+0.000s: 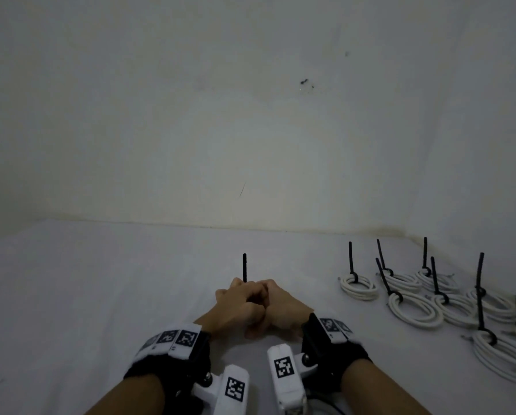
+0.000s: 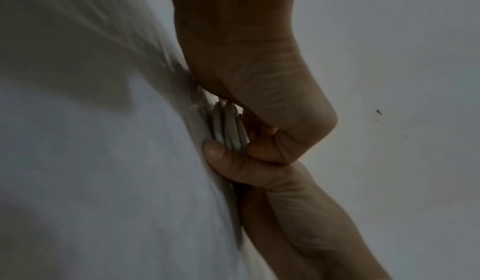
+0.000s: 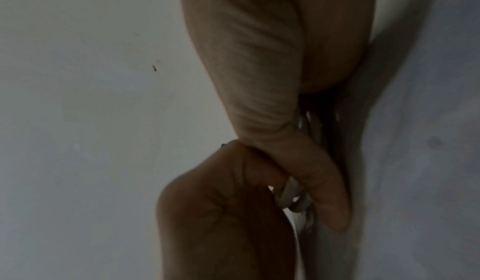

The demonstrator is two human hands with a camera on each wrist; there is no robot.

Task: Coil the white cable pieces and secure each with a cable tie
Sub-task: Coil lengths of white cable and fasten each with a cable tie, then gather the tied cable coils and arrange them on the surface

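My left hand (image 1: 238, 307) and right hand (image 1: 283, 310) are pressed together over the white table, both curled round one small white cable coil. The hands hide the coil in the head view. Its bunched strands (image 2: 230, 128) show in the left wrist view between my left hand (image 2: 259, 89) and the right hand's thumb (image 2: 233, 161). The right wrist view shows the same strands (image 3: 288, 194) between my right hand (image 3: 259, 79) and left hand (image 3: 221, 212). A black cable tie tail (image 1: 244, 268) sticks straight up from between the fingers. Which fingers hold it is hidden.
Several tied white coils (image 1: 496, 360) lie at the right of the table, each with a black tie tail standing up (image 1: 350, 257). The white table cloth (image 1: 101, 295) ends at a pale wall (image 1: 250, 130) close behind.
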